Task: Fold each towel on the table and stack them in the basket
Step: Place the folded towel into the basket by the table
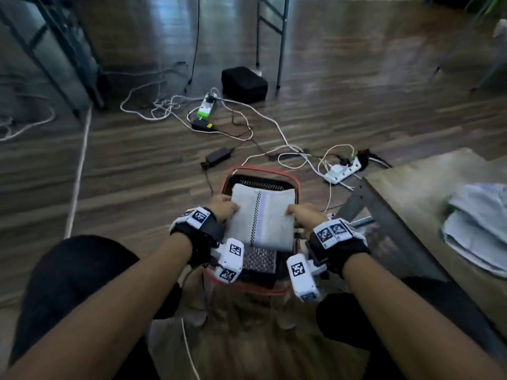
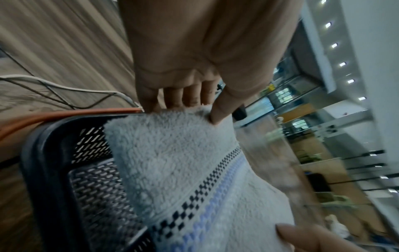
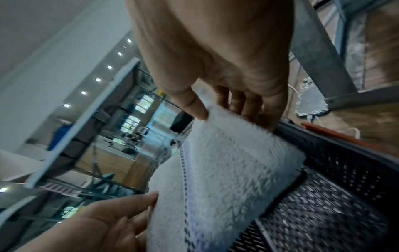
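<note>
Folded towel [image 1: 262, 218] held flat just above basket [image 1: 297, 187], one side edge pinched by left hand [image 1: 222, 207], other by right hand [image 1: 304, 215]: two-sided grip keeps fold intact. Basket bottom probably bare; blurred. Unfolded towels [image 1: 477, 231] right of basket, on table [image 1: 411, 187].

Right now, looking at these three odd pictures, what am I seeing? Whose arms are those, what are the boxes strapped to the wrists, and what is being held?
No machine here: a person wears three cameras. The big picture comes from the head, looking down; the other two come from those wrist boxes, looking along each hand. The left hand and right hand each pinch a side of a folded white towel with a checked stripe, held over a black mesh basket with a red rim, standing on the floor. On the table to the right lies a heap of pale towels. Cables and power strips lie beyond.
</note>
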Motion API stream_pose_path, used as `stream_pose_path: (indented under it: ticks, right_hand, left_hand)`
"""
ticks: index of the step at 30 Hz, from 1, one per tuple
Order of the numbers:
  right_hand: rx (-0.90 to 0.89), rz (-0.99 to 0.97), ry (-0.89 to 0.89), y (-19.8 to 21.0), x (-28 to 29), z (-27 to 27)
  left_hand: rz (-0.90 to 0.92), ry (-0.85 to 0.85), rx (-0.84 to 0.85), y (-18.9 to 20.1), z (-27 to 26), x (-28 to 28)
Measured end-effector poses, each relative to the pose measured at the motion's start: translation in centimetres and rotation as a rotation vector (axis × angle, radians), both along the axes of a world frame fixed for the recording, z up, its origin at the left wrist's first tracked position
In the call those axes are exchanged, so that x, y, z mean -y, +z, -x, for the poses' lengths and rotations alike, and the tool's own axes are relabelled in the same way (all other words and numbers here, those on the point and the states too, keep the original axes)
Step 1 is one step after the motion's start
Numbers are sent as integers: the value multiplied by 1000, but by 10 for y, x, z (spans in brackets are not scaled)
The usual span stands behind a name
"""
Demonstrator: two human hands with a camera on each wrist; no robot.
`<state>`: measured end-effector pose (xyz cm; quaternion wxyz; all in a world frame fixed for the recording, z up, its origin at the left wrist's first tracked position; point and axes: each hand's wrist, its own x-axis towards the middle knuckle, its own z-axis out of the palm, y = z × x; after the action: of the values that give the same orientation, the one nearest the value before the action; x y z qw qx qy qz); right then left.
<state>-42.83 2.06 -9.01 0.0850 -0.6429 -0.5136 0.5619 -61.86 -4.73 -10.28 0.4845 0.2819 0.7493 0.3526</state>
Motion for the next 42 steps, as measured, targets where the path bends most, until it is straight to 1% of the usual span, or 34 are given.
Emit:
stream_pose_path:
  ticks: [1,2,4,6,9,12,16,21,26,31,32,34,36,38,40,42]
  right_hand:
    - [38,22,11,-31,-14,3]
    - [71,44,24,-46,-21,7]
    - [126,87,26,-60,-28,21]
    - [166,106,20,-90,-47,31]
    - [226,100,21,-136,-80,44]
    - [205,100,0,-176,-110,58]
    - [216,59,-75,-211,-141,72]
    - [206,35,-99,-235,-154,75]
    - [197,41,-95,-249,-149,72]
    - [165,10,-107,-247,-146,74]
    - [165,-30,-116,-248,-145,77]
    - [235,-201,-97,-247,-142,83]
    - [391,-463,52,-250,-134,90]
    - [550,-730,163,-257,-124,95]
    - [662,-935,212,-268,-119,98]
    - [715,-996,288,-283,-118,99]
  left_hand:
    - [53,-15,-30,-25,4,-12]
    - [90,-26,-47,-47,8,-23]
    - [153,-42,-75,-81,13,-43]
    - [206,-66,-100,-112,20,-63]
    - [234,-72,-87,-159,30,-97]
    - [239,-53,-125,-196,37,-126]
    - [185,-18,-154,-225,42,-157]
    - [150,24,-156,-250,43,-172]
    - [162,73,-150,-266,39,-164]
    - [153,85,-134,-270,38,-162]
    - [141,85,-140,-270,37,-161]
    - [68,81,-213,-270,32,-158]
    - [-66,35,-358,-271,26,-154]
    - [-129,-77,-534,-273,20,-152]
    - [-126,-209,-714,-282,16,-152]
    - [-105,-312,-805,-290,12,-154]
